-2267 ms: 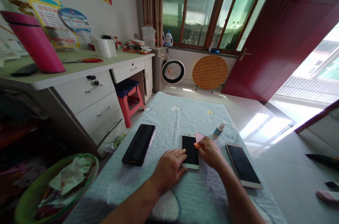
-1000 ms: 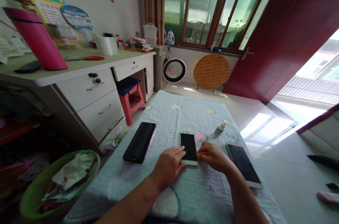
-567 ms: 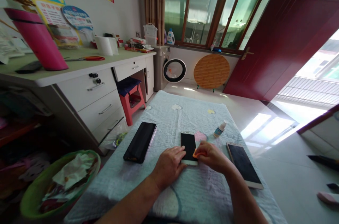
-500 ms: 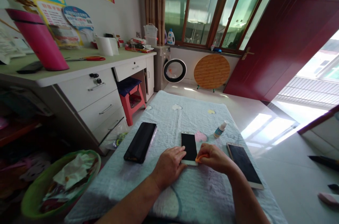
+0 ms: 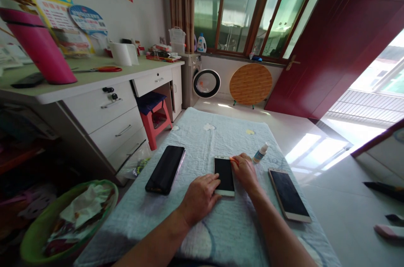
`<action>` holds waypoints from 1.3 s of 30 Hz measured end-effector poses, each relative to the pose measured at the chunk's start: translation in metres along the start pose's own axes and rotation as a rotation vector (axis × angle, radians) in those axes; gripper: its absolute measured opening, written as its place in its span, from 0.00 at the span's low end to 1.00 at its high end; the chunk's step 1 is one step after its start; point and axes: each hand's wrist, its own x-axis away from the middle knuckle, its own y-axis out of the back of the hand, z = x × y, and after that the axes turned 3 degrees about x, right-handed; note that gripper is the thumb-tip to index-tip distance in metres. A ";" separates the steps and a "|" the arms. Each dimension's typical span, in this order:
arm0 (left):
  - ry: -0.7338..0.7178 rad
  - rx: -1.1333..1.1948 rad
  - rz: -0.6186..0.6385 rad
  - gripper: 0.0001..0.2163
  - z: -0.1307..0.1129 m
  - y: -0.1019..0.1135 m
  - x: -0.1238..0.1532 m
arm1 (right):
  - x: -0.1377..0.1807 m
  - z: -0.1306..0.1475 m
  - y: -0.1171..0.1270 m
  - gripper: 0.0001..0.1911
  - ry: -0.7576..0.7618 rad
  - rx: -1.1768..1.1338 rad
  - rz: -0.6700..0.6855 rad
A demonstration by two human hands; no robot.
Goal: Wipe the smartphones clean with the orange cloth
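Note:
A white-framed phone lies screen up in the middle of a pale blue quilted cloth. My left hand rests flat against the phone's near left edge, fingers stretched out. My right hand is curled at the phone's far right corner, pinching a small orange cloth whose tip just shows. A small spray bottle lies just right of that hand.
A black phone lies to the left and a gold-framed phone to the right on the cloth. A green basket of rags sits at lower left. A desk with drawers and a red stool stand left.
My right hand has slid with the orange cloth from the phone's near right part up to its far right corner. My left hand has stayed on the near left edge.

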 end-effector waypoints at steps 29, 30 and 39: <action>0.069 0.072 0.000 0.17 0.005 -0.003 0.002 | 0.039 0.000 0.030 0.12 -0.089 -0.135 0.150; 0.069 0.075 0.003 0.17 0.005 -0.002 0.001 | 0.032 -0.001 0.028 0.12 -0.109 -0.106 0.115; 0.066 0.062 0.015 0.18 0.004 -0.001 0.001 | -0.012 0.000 0.004 0.13 -0.131 0.077 0.031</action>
